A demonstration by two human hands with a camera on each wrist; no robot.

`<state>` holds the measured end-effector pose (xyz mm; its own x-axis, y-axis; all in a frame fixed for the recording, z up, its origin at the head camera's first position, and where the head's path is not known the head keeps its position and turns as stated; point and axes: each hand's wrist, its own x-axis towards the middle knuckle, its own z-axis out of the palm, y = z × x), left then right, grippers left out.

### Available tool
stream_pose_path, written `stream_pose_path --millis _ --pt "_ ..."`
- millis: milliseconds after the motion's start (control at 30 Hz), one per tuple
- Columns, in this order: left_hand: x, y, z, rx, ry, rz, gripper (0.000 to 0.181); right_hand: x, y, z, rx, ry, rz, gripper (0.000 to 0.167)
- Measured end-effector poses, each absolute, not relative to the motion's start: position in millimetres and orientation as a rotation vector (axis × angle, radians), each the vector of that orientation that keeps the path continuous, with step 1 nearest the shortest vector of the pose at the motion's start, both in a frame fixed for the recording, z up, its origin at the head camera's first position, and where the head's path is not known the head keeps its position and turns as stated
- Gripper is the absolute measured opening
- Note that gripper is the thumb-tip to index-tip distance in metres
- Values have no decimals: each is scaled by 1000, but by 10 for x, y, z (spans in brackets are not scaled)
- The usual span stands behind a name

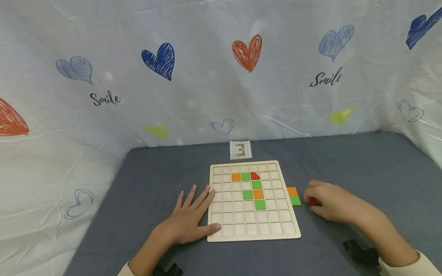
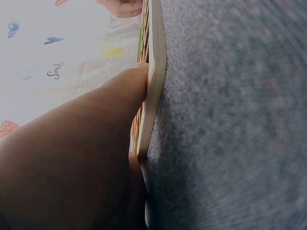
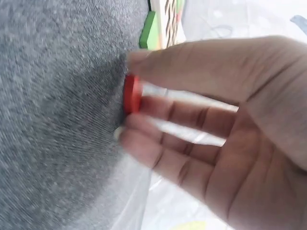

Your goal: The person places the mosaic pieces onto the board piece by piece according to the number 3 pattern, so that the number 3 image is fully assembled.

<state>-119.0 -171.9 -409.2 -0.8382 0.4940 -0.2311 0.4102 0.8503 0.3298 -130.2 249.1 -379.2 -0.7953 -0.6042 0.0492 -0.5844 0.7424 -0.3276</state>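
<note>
A wooden grid board (image 1: 228,218) lies on the grey cloth, with several orange, green and red tiles set in its cells. Among them are an orange tile (image 1: 236,176) and a red quarter-round tile (image 1: 254,176). My left hand (image 1: 190,224) rests spread on the board's left side, its thumb on the near left corner. To the right of the board, my right hand (image 1: 333,201) pinches a red tile (image 3: 132,93) between thumb and fingers, low over the cloth. Fingers partly hide that tile, so its full shape cannot be told.
A small pattern card (image 1: 240,150) lies behind the board. Against the board's right edge sit a loose orange tile (image 1: 292,191) and a green tile (image 1: 295,201). A white curtain (image 1: 200,99) printed with hearts hangs along the table's back and sides.
</note>
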Motion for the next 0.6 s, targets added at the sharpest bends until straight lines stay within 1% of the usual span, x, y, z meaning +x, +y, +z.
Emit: stream_pose_path --millis 133,400,600 --pt "-1201 -1735 -4143 672 2723 366 98 -1312 2437 -3787 -1089 2835 -583 31" --pt "-1191 -1723 -4107 674 2714 361 97 -1280 2407 -3788 -948 2891 -476 29" --pt "-1175 -1698 -4012 670 2713 378 95 -1293 2404 -3778 -958 2892 -447 31"
